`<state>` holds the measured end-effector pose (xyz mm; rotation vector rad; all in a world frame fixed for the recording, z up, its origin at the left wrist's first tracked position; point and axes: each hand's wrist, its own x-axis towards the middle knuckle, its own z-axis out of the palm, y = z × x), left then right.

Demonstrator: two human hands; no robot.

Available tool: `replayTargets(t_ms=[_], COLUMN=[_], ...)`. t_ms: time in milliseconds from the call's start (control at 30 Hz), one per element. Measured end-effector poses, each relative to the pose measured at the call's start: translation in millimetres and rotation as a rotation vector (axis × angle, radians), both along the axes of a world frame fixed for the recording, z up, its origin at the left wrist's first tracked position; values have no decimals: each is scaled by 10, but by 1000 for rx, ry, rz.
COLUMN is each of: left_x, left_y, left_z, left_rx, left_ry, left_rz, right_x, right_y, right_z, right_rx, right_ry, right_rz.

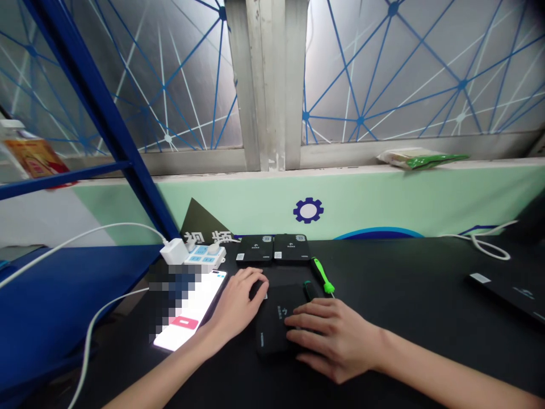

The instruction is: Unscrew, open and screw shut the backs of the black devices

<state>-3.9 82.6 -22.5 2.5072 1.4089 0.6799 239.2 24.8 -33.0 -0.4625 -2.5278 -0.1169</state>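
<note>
A flat black box (272, 326) with pale printing lies on the black table before me. My right hand (334, 336) rests on its right side, fingers apart and flat. Left of the box's far corner, my left hand (240, 298) lies with bent fingers and the thumb apart; the dark gap between them shows nothing I can make out. Beyond my right hand are a dark green-ended handle (310, 289) and a bright green screwdriver (323, 276). Two similar boxes, one on the left (254, 250) and one on the right (292, 248), sit side by side farther back.
A lit phone (196, 315) lies left of my left hand, partly pixelated. Behind it are a white power strip (205, 257) and charger (174, 251) with cables. Another black device (511, 292) lies far right. A blue metal frame (97, 108) rises at left; a green packet (421, 158) rests on the sill.
</note>
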Motion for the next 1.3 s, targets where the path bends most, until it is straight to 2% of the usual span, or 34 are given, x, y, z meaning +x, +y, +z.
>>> replayTargets(t_ms=[200,400,533,767,1100,1300], left_x=[10,6,22,30,22,8], left_y=[-20,-42,-63,-52,-84,-55], left_z=[44,127,133,21,111,118], left_rx=[101,171,89,-5,33,85], left_ry=[98,202,279,289,386,446], left_rz=[-1,68,120,140,192,186], right_x=[-12,-10,-17,-59,5,-7], right_y=[6,25,27,32,68,124], right_z=[7,32,23,1,33,83], right_rx=[-81,-162,-242,-327,-351,-376], right_ry=[55,117,129,91,56,2], right_rz=[-17,-119,-227,-341,-297,-375])
